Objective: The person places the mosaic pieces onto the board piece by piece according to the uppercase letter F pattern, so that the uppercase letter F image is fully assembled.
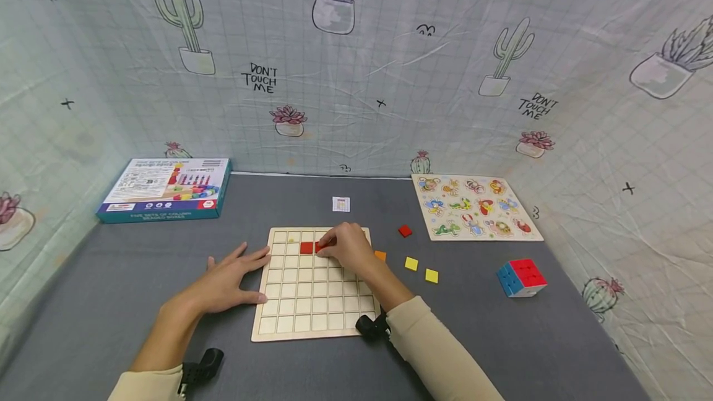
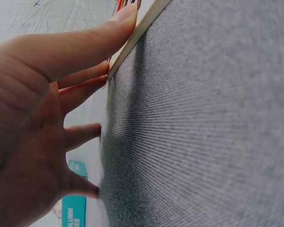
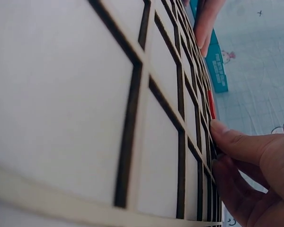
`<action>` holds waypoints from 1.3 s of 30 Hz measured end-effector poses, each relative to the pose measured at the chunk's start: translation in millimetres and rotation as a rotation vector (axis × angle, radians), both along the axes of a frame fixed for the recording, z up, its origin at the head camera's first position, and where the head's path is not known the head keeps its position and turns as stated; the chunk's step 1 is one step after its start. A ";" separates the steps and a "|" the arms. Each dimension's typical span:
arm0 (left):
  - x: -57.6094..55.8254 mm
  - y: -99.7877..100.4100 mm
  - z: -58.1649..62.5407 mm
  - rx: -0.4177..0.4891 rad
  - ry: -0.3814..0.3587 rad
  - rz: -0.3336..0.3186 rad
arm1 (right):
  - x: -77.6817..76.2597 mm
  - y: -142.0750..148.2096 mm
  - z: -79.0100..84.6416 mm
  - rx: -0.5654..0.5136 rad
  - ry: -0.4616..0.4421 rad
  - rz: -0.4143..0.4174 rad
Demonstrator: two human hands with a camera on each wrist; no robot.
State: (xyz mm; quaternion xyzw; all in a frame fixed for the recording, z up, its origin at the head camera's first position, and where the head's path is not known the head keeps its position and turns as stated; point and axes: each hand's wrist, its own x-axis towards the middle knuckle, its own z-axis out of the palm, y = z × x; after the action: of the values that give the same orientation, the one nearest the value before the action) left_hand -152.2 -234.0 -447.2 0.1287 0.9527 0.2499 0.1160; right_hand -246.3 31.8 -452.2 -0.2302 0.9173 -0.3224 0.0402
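Observation:
A light wooden grid board (image 1: pixel 289 307) lies on the grey cloth, rows of square cells across it. One red square tile (image 1: pixel 306 247) sits in a cell near the top. Just right of it, my right hand (image 1: pixel 350 249) pinches a second red tile (image 1: pixel 319 247) between thumb and fingertips, low over the neighbouring cell. In the right wrist view, the thumb (image 3: pixel 236 142) and fingers meet close at the grid. My left hand (image 1: pixel 225 283) is spread along the board's left edge; its thumb and index finger touch that edge, other fingertips on the cloth.
Right of the board lie an orange tile (image 1: pixel 380 255), yellow tiles (image 1: pixel 411 263) and a red tile (image 1: pixel 405 231). A small printed card (image 1: pixel 341 204) is behind the board. Farther out are a boxed toy set (image 1: pixel 167 194), an insect puzzle board (image 1: pixel 476 209) and a puzzle cube (image 1: pixel 522 278).

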 end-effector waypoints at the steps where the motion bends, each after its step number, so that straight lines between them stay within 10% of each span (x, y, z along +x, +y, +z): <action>1: 0.1 -0.1 0.1 0.000 -0.002 0.000 | -0.1 0.0 0.0 -0.004 -0.004 0.000; 27: 0.5 0.3 1.5 -0.011 -0.004 -0.005 | -2.2 0.3 -0.1 -0.016 -0.034 -0.029; 39: -0.3 -1.2 2.8 0.005 -0.012 -0.010 | -3.2 6.8 9.1 0.014 -0.043 0.088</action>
State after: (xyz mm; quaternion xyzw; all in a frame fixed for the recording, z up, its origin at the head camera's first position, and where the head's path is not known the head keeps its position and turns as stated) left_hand -152.5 -235.2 -444.5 0.1322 0.9507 0.2522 0.1224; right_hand -249.5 38.6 -443.1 -0.2630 0.9075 -0.3187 0.0754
